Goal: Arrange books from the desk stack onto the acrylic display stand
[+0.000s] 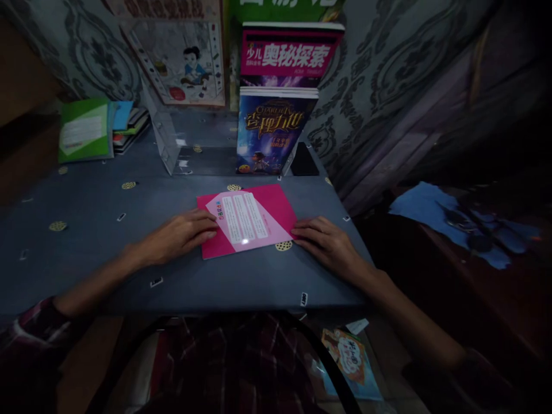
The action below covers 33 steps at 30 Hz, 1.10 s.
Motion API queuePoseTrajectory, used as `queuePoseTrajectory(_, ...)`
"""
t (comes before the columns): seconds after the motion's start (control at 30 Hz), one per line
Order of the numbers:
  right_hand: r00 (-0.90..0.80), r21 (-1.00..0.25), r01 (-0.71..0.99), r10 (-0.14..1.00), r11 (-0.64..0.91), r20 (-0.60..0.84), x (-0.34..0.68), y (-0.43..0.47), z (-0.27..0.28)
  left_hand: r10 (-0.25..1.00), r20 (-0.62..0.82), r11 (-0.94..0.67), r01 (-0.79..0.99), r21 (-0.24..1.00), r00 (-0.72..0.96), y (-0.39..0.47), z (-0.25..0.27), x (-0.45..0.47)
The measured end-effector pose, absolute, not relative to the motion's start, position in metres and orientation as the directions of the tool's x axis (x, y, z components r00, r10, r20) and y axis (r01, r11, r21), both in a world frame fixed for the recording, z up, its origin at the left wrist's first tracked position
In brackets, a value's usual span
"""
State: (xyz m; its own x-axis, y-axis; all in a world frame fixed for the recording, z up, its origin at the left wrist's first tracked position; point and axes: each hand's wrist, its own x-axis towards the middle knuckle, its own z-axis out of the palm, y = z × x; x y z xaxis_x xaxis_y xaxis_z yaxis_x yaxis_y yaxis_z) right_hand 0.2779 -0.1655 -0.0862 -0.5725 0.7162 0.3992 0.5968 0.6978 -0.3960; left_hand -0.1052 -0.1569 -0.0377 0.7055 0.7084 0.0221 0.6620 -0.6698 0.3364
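Via head cam I see pink booklet (248, 221) flat twd table's (241, 287) front-right corner; L hand (183, 234) & R hand (323, 238) touch its sides, can't tell if pinching. Done: blue book (273, 132) upright in clear stand (160, 132); booklet's outside it.

Left hand (185, 233) and right hand (323, 241): spaced apart, backs up.
Fingers (203, 216) slightly bent, directed inward toward each other; forearms (103, 277) slope outward behind the fingers.
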Motion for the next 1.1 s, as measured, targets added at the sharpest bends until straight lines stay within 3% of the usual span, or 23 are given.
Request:
queuePoseTrajectory(0.17,-0.559,-0.295,0.661,0.715,0.690,0.419,0.259,-0.167,-0.083,0.727,-0.038,-0.669,0.720,0.185,0.686,-0.179,-0.037,-0.104)
queuePoseTrajectory(0.4,-0.706,-0.360,0.424,0.552,0.831,0.444,0.180,-0.178,-0.069,0.699,-0.045,-0.714,0.700,0.005,0.714,-0.192,-0.036,-0.098)
queuePoseTrajectory(0.67,-0.746,-0.394,0.279,0.456,0.876,0.485,0.136,-0.171,-0.079,0.638,-0.076,-0.770,0.636,-0.050,0.766,-0.201,-0.039,-0.099)
queuePoseTrajectory(0.83,-0.738,-0.437,0.289,0.489,0.852,0.466,0.138,-0.172,-0.087,0.602,-0.153,-0.796,0.603,-0.043,0.784,-0.199,-0.025,-0.099)
queuePoseTrajectory(1.1,-0.748,-0.456,0.302,0.505,0.837,0.431,0.139,-0.171,-0.090,0.577,-0.140,-0.814,0.581,-0.015,0.805,-0.196,-0.017,-0.100)
